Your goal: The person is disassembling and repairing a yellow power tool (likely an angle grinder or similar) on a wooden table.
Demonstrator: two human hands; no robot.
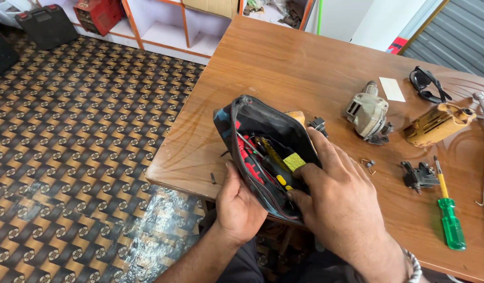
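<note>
While the left hand (237,205) grips one open tool pouch (252,128), the right hand (340,202) reaches inside, grasp hidden.

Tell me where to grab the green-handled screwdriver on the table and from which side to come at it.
Take the green-handled screwdriver by its thick translucent green handle, probably from above. It lies flat on the wooden table, handle toward the near edge, thin yellow shaft pointing away beside a small black part. The handle end has free space around it; both hands are busy at the open tool pouch.
</note>
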